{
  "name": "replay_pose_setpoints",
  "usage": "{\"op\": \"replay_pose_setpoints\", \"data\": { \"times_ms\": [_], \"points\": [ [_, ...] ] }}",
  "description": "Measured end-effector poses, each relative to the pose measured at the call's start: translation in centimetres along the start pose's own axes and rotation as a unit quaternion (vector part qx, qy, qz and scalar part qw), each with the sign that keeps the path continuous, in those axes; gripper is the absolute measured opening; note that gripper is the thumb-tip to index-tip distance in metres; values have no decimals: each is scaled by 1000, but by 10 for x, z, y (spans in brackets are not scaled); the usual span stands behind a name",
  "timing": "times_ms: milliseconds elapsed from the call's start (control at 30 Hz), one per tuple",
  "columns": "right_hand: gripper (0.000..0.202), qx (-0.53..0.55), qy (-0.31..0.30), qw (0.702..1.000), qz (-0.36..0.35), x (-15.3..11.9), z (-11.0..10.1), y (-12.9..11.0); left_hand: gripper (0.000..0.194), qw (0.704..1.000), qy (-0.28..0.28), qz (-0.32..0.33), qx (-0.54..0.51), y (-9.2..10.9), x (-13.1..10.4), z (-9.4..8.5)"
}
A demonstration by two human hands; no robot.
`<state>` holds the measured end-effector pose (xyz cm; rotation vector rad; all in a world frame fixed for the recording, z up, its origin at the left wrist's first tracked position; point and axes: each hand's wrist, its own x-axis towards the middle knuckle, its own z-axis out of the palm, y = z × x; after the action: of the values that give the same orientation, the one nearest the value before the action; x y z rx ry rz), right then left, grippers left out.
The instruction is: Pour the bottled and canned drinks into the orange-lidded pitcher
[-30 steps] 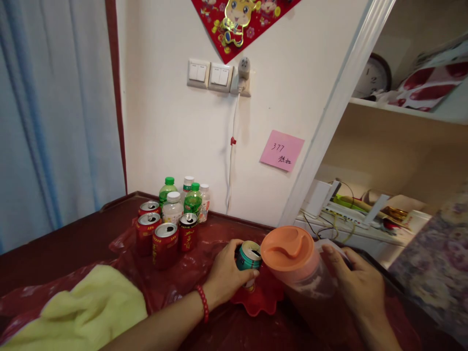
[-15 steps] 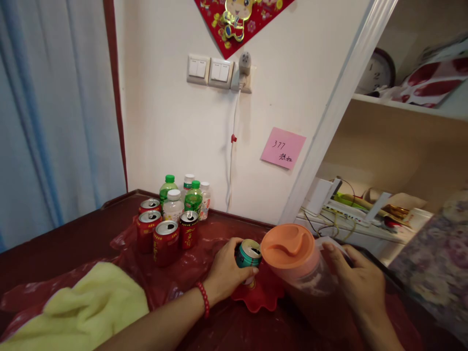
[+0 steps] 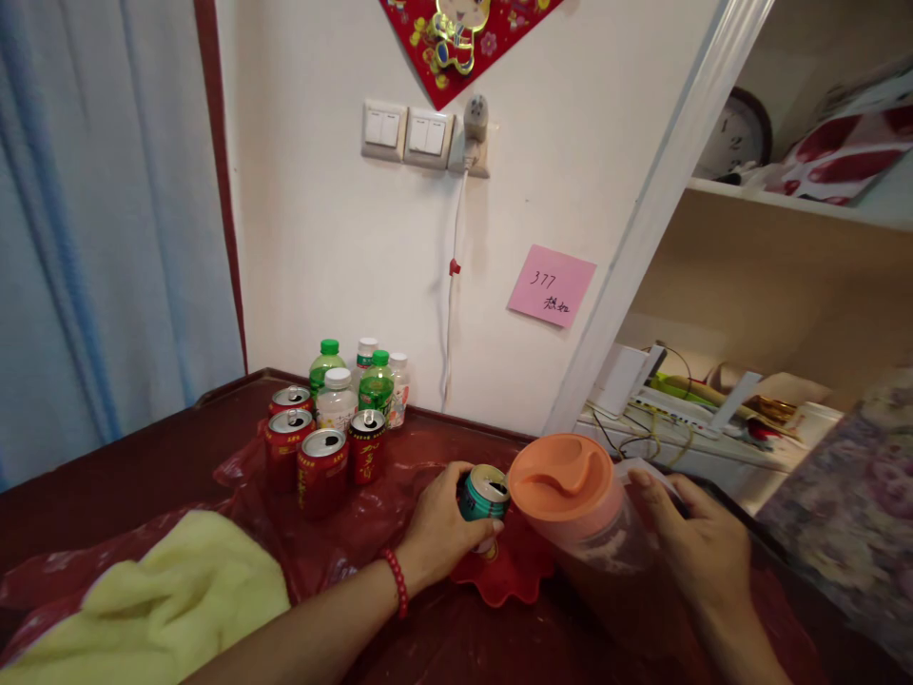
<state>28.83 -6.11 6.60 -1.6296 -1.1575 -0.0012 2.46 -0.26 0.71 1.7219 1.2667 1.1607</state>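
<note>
Above the red dish (image 3: 510, 580), both hands (image 3: 440, 523) (image 3: 703, 547) curl, gripping can (image 3: 486, 495) and pitcher (image 3: 571, 490).

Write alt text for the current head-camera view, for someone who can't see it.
The left hand grips a teal can above a red scalloped dish, while the right hand holds a clear pitcher with an orange lid. Red cans and capped bottles stand left, behind a yellow cloth.
</note>
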Motion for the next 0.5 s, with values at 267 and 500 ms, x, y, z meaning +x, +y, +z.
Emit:
{"op": "replay_pose_setpoints", "data": {
  "times_ms": [267, 500],
  "points": [
    [58, 4, 5, 1000, -7, 1, 1, 2, 57, 1000, 0, 10, 5, 3, -2, -2],
    [59, 0, 0, 1000, 0, 1, 1, 4, 56, 1000, 2, 11, 6, 5, -3, -2]
  ]
}}
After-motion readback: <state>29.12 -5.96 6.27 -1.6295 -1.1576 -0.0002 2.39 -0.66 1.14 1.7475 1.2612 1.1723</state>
